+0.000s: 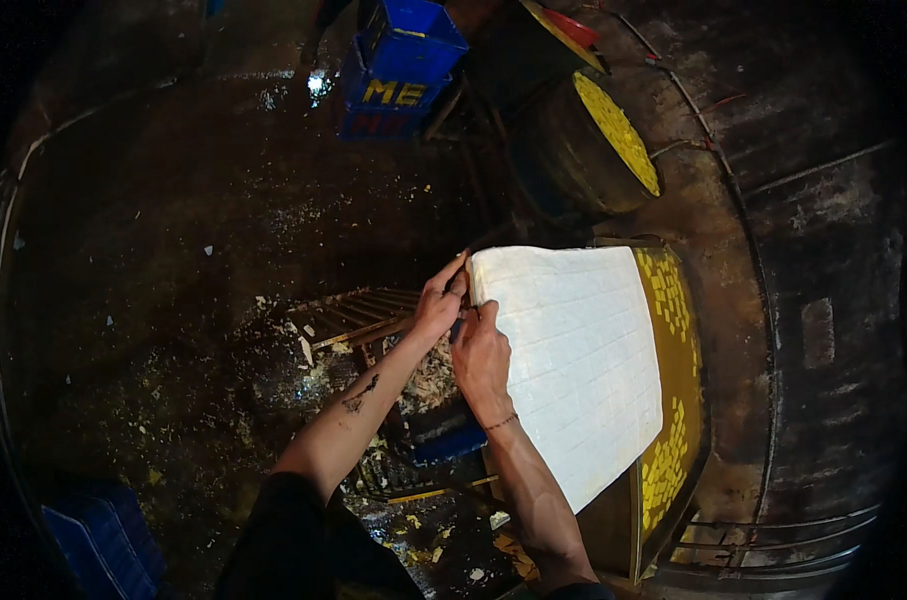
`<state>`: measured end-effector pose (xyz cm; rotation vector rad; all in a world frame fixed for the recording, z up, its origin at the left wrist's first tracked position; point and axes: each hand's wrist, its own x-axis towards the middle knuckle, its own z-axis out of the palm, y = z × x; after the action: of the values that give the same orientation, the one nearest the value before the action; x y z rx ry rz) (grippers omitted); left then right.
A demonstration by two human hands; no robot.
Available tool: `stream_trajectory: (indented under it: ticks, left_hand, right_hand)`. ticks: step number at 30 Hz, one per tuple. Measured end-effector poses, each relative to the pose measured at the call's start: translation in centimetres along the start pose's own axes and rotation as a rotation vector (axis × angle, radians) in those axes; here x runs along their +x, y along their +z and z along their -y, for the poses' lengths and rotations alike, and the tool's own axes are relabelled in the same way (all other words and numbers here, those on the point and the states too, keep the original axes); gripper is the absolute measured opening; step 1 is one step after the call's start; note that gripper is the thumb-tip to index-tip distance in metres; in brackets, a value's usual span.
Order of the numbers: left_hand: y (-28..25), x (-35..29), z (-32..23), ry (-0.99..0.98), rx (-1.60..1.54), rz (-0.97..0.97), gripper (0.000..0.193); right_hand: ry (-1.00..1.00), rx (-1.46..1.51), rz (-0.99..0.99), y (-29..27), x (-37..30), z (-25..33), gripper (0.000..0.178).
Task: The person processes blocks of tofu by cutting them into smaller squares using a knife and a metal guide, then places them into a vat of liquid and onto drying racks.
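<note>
A big white slab, marked with a faint grid of lines, lies tilted over the near left part of a square tank. My left hand is at the slab's far left corner, its fingers closed round the edge. Just nearer, my right hand is closed on the same left edge, with the thumb side toward the slab. The fingertips of both hands are partly hidden. What the slab is made of I cannot tell. Yellow pieces float in yellow-brown liquid in the tank.
Beyond the tank stands a round vat full of yellow pieces. Blue crates are stacked at the back, and another blue crate sits at the near left. A slatted wooden rack and a container of scraps lie below my arms. The floor is wet and littered.
</note>
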<state>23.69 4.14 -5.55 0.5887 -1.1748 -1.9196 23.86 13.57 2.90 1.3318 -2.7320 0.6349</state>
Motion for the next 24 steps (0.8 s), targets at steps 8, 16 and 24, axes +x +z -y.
stream_trajectory:
  ticks: [8, 16, 24]
  left_hand:
    - [0.4, -3.8, -0.4, 0.369, 0.316, -0.191, 0.026]
    - [4.6, -14.2, 2.0, 0.221, 0.161, -0.172, 0.021]
    - [8.3, -25.2, 3.7, 0.036, 0.053, -0.150, 0.020]
  right_hand:
    - [-0.018, -0.028, 0.033, -3.0, -9.6, -2.2, 0.014]
    - [0.063, -0.049, 0.088, -7.0, -19.8, -6.2, 0.011]
    - [0.104, -0.107, 0.117, -10.7, -28.6, -9.5, 0.012]
